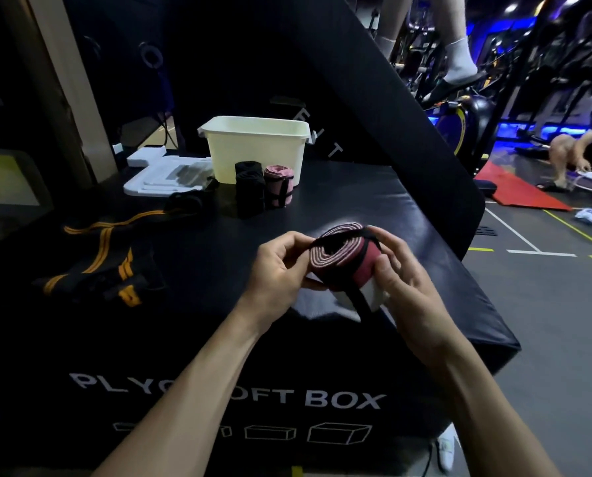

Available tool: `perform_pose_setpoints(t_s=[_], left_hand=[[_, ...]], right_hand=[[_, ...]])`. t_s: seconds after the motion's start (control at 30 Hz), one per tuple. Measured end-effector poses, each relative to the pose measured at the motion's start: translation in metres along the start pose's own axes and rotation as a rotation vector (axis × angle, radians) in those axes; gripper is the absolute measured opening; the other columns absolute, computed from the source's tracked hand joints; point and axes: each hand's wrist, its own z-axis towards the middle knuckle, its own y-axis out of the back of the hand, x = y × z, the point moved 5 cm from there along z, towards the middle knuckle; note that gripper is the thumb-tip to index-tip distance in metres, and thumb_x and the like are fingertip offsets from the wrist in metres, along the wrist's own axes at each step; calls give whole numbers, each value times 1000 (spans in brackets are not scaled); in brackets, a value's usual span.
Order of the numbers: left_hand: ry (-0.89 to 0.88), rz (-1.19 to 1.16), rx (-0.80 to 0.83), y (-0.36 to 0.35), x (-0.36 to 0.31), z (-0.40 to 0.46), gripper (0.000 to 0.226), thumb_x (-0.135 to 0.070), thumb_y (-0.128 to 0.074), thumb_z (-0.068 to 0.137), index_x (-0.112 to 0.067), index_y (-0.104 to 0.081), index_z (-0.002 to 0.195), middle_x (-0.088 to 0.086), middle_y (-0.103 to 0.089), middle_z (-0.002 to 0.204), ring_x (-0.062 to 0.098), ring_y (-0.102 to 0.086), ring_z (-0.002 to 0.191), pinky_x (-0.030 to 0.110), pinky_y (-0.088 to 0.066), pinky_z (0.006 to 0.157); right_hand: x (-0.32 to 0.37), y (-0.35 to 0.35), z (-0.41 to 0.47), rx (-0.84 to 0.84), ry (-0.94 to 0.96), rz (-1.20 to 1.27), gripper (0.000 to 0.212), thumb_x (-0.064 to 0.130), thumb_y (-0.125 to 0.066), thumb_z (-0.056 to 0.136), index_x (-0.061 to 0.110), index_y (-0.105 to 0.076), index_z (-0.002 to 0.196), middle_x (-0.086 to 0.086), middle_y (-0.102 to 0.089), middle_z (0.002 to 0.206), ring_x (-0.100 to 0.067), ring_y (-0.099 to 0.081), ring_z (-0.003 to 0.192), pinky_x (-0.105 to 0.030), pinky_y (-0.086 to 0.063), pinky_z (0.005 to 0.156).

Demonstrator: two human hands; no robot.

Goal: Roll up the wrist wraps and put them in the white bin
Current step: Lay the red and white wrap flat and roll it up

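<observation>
A rolled pink wrist wrap [343, 256] with a black strap across its coil is held above the black plyo box [408, 215]. My left hand [281, 270] grips its left side and my right hand [401, 277] grips its right side, fingers curled over the top; a white label and black strap tail hang below. The white bin [256, 146] stands at the far side of the box. In front of it stand a rolled black wrap [250, 187] and a rolled pink wrap [279, 185]. Unrolled black wraps with orange stripes [101, 259] lie at the left.
A white foam tray [163, 173] lies left of the bin. A tall black pad [374, 98] leans behind the box on the right. Beyond it are exercise bikes, a person's socked leg, a red mat [518, 191] and a crouching person on the gym floor.
</observation>
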Motion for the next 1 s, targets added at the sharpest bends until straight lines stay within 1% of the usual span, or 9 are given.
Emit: perform_pose_setpoints(t_s=[0.1,0.17,0.3,0.43,0.53,0.63,0.77,0.87,1.0], left_hand=[[9,83,-66,3,6,-1,11,1,-62,98,-3,-69,91,13,-74,82,31,-75,73,53,-64,63],[-4,165,-128,4,9,-3,9,-8,-64,92,-8,-69,86,10,-74,77,30,-76,67,55,-63,61],[5,257,-182,2,11,-7,16,-34,-59,81,-20,-67,80,0,-74,71,24,-75,66,52,-62,63],[-9,323,-184,-2,6,-11,15,-29,-61,85,-19,-71,84,-5,-74,73,14,-71,70,47,-62,67],[-30,342,-161,-3,6,-12,7,-22,-69,92,-18,-74,88,-6,-74,76,7,-69,71,34,-60,69],[-55,360,-133,-4,3,-12,5,-17,-72,95,-15,-75,91,-4,-76,79,7,-70,73,24,-55,69],[-39,304,-99,-4,0,-12,9,-12,-70,96,-10,-74,88,1,-75,74,11,-72,64,24,-57,62],[70,227,-141,-1,9,-7,19,-8,-64,98,-9,-72,81,6,-74,70,16,-70,58,28,-57,57],[312,-29,-4,-9,24,-6,23,-11,-55,105,-1,-69,89,11,-70,71,16,-69,56,27,-57,51]], right_hand=[[1,4,2,-110,122,-266,41,36,-56,101,26,-54,141,0,-67,128,-9,-64,116,-31,-54,97],[-2,-1,1,-140,135,-412,38,34,-45,106,28,-53,143,8,-67,127,2,-63,111,-27,-51,97],[-13,-12,-4,-45,24,-515,70,56,-37,100,25,-26,161,10,-42,158,4,-35,145,-33,-29,123],[-13,-19,-6,-14,28,-651,114,69,-66,76,23,-8,161,6,-39,159,-3,-34,146,-30,-33,120],[-10,-17,-7,-88,103,-655,101,66,-72,73,32,-21,153,9,-49,147,-2,-45,137,-29,-40,113],[-7,-13,-9,-163,96,-636,108,65,-76,69,28,-23,156,8,-51,145,-6,-50,134,-32,-45,110],[-3,-14,-13,-152,141,-644,90,41,-85,77,30,-34,150,15,-58,134,-3,-58,122,-33,-51,100],[3,-18,-14,-133,188,-686,79,35,-85,80,30,-39,145,15,-59,131,-5,-59,119,-30,-51,95],[4,-19,-14,-101,207,-731,74,32,-85,80,29,-43,141,15,-58,127,-6,-60,115,-36,-51,94]])
